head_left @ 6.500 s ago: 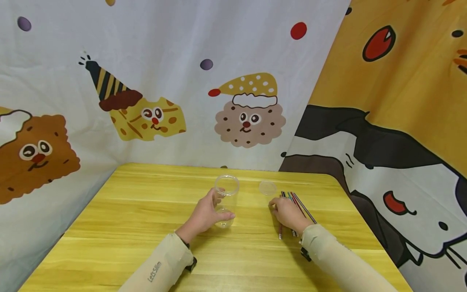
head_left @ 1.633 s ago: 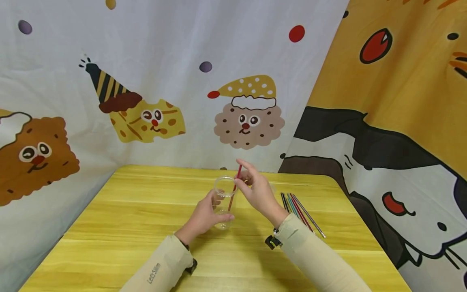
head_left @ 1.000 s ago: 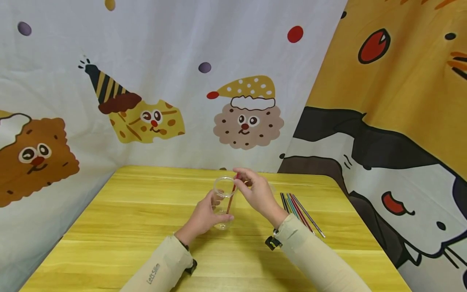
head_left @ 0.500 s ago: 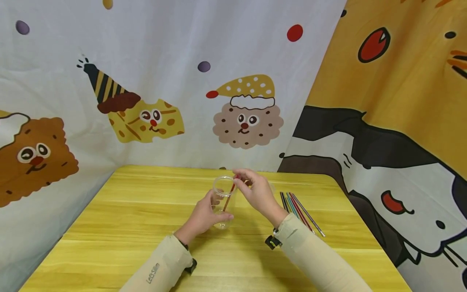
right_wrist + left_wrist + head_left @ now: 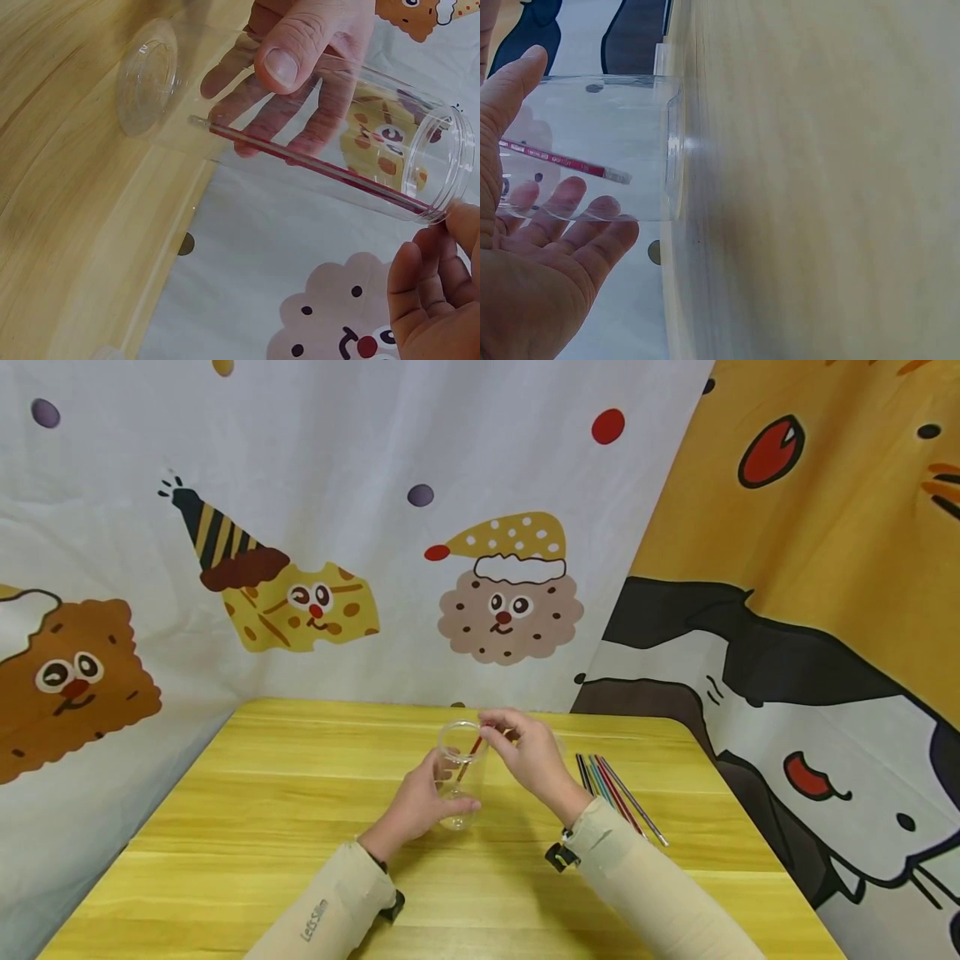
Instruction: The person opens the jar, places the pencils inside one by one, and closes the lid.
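My left hand (image 5: 420, 797) grips a clear plastic jar (image 5: 472, 777) that stands upright on the table, its mouth uncovered. In the left wrist view, thumb and fingers lie on opposite sides of the jar's wall. A red pencil (image 5: 315, 163) slants inside the jar, its eraser end (image 5: 199, 120) down and apart from the base. At the jar's rim, my right hand (image 5: 528, 760) pinches the pencil's upper end, whose tip the fingers hide. Several more pencils (image 5: 618, 793), in black, blue, red and grey, lie on the table right of that hand.
A clear round lid (image 5: 560, 743) lies behind my right hand, mostly hidden by it. The yellow wood-grain table (image 5: 262, 827) meets a printed white curtain (image 5: 337, 443) at its far edge. A second patterned cloth (image 5: 750, 610) hangs at the right.
My right hand has taken the red pencil from the group, carried it left and lowered it into the jar. The pencil's lower end has since swung left. My left hand keeps its grip.
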`<state>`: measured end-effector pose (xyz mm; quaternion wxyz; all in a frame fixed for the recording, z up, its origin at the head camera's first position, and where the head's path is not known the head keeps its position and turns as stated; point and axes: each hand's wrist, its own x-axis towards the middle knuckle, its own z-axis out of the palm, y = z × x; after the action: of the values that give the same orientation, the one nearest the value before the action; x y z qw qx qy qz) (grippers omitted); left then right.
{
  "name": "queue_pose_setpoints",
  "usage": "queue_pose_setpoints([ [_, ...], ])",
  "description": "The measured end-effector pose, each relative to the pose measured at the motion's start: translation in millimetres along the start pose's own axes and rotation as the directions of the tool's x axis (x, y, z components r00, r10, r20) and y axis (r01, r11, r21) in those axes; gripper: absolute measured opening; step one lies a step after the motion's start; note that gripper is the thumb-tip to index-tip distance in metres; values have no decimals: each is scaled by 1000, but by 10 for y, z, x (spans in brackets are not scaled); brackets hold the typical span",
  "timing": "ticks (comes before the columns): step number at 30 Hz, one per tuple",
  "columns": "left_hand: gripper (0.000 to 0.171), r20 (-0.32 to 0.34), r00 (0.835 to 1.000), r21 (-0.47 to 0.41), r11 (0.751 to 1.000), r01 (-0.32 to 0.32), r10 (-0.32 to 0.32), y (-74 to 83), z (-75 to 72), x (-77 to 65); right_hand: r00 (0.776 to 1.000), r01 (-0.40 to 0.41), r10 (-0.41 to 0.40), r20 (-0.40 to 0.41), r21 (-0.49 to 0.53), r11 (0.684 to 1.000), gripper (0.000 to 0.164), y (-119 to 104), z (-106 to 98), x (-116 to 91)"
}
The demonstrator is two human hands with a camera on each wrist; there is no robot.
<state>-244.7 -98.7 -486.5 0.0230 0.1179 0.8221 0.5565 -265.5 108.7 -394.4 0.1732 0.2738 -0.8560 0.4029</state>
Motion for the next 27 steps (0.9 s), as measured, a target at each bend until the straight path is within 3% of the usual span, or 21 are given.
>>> queue_pose_setpoints([
  [8, 78, 8, 1000, -5, 1000, 5, -5, 22, -2, -4, 1000, -23, 23, 14, 8, 1000, 19, -10, -27, 21],
  [17, 77, 26, 1000, -29, 1000, -3, 4, 21, -8, -10, 998, 2, -5, 61, 44, 999, 15, -77, -29, 29],
  [27, 78, 18, 1000, -19, 1000, 3, -2, 7, -6, 5, 997, 14, -10, 77, -53, 998, 16, -113, 17, 42],
])
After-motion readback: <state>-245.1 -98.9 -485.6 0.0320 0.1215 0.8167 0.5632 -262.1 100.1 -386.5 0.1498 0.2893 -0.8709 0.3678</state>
